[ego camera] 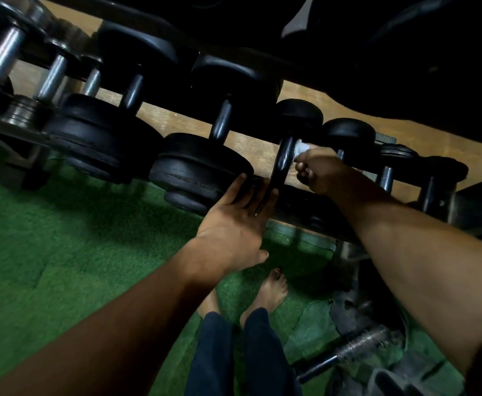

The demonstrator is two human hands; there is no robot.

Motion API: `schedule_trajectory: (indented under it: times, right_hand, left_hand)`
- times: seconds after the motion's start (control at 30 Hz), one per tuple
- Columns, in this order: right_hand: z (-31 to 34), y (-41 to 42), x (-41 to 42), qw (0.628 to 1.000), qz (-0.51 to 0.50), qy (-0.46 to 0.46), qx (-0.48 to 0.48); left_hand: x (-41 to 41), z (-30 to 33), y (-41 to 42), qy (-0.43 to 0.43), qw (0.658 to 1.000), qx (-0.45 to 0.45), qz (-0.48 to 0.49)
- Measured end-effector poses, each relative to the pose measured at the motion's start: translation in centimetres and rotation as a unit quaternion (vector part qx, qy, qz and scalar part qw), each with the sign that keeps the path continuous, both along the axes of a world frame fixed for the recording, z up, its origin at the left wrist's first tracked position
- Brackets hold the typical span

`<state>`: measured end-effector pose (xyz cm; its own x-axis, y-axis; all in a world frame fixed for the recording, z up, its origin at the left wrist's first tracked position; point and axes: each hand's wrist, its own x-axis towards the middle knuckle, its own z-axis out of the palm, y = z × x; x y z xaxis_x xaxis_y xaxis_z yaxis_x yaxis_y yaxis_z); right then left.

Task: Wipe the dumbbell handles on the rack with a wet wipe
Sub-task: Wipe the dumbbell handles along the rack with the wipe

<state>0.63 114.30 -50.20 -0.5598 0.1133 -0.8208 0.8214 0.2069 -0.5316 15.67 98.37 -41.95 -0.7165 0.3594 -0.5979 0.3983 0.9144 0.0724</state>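
A person is standing barefoot on shaggy green turf (62,252), leaning over a dark metal rack (305,217) that is running across the frame from the upper left to the right edge. Round dumbbells are lying across it in a row, their heads matte black rubber, scuffed and cracked along the rims, the largest one (202,172) sitting just left of centre. Toward the upper left the handles are shining as bare, ribbed steel (4,55); from the centre rightward they are looking smooth, dark and glossy. The right hand (319,172) is reaching in just right of centre, its fingers curling around a crumpled white wet wipe (301,147) and pressing it against the side of a black dumbbell handle (284,164), a slightly bulging cylinder catching a dull sheen. The wipe is showing only as a small bright wad peeking above the knuckles, beside the upper part of that handle. The left hand (234,224) is lying flat and spread, fingers straight, its fingertips resting on the lower end of the same dumbbell and against the big rubber head next to it. Behind the rack a band of brown wood-grain floor (248,141) is showing. In the lower right, a knurled metal bar (357,347) is lying on the ground among dark plates.
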Motion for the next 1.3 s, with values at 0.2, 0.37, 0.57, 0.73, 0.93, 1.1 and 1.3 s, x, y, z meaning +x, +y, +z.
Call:
schedule_trajectory:
  times: [0.2, 0.37, 0.57, 0.73, 0.93, 1.1, 1.3]
  right_hand:
    - [-0.1, 0.1, -0.1, 0.968, 0.095, 0.186, 0.139]
    - [0.8, 1.5, 0.3, 0.952, 0.139, 0.244, 0.120]
    - [2.6, 3.1, 0.4, 0.943, 0.199, 0.245, 0.102]
    - [2.9, 4.6, 0.6, 0.927, 0.215, 0.277, 0.133]
    - [2.9, 7.3, 1.4, 0.889, 0.273, 0.337, 0.144]
    - [3.2, 9.1, 1.7, 0.874, 0.287, 0.341, 0.193]
    - [2.7, 10.6, 1.9, 0.860, 0.296, 0.327, 0.256]
  left_hand:
    - [0.0, -0.2, 0.0, 0.005, 1.000, -0.003, 0.001]
    - [0.2, -0.2, 0.2, 0.006, 1.000, -0.003, 0.005]
    - [0.0, 0.2, 0.5, -0.001, 1.000, -0.009, 0.010]
    - [0.0, 0.2, 0.9, -0.003, 1.000, -0.004, 0.020]
    - [0.7, -0.6, 1.8, 0.011, 0.998, 0.021, 0.054]
    - [1.0, -0.7, 2.8, 0.023, 0.996, 0.046, 0.074]
    - [1.0, -1.4, 5.0, 0.046, 0.992, 0.120, 0.020]
